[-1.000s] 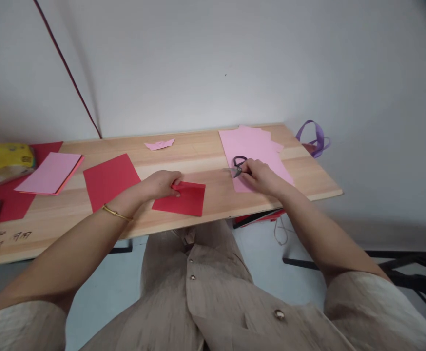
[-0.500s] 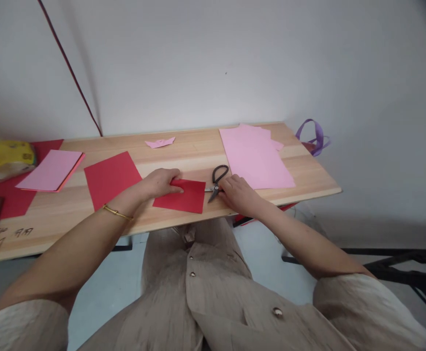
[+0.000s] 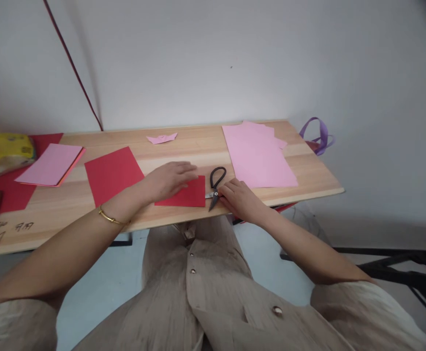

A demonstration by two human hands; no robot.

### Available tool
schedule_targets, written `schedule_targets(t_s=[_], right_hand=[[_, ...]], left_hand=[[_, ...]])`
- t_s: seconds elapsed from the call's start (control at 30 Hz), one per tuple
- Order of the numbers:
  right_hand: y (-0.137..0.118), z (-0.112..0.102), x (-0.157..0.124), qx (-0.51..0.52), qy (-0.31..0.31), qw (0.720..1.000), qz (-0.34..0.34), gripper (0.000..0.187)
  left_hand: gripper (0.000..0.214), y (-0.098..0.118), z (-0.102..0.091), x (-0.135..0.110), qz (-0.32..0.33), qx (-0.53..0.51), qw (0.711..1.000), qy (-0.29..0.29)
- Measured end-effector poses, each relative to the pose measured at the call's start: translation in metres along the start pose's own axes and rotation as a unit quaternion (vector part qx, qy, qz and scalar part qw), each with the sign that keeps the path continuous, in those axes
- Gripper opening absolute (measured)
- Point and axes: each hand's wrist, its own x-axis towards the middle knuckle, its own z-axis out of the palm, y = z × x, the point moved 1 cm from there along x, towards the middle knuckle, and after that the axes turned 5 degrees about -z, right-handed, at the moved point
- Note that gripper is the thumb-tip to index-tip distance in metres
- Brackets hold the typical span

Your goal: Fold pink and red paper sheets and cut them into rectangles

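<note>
The left forearm is stretched forward and inward, and its wrist is held nearly straight. The left grip is laid out flat, palm turned downward, with fingers extended, slightly parted and pointed toward the right side. The right forearm is angled forward and inward from the opposite side. The right grip is held closed, its fingers curled together (the thumb cannot be clearly made out). Both are positioned before the body, near each other but apart.
</note>
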Motion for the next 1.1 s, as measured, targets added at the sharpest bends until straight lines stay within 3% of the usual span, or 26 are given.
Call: schedule_targets(t_s=[0.1,0.23,0.73,1.1], right_hand=[[-0.002,-0.001,-0.002,0.035,0.003,0.999,-0.003,0.012],[-0.006,-0.003,-0.010,0.067,0.007,0.998,0.001,0.022],[-0.009,0.011,-0.017,0.088,0.059,0.993,-0.049,0.028],[-0.023,0.020,-0.020,0.057,0.121,0.991,-0.032,0.022]], left_hand=[[0.038,-0.007,0.018,0.001,0.051,-0.052,0.997,-0.038],[0.038,-0.010,0.031,-0.003,0.034,-0.040,0.998,-0.020],[0.040,-0.009,0.040,-0.016,-0.001,-0.025,0.999,0.021],[0.040,-0.014,0.048,-0.016,0.024,-0.014,0.998,0.064]])
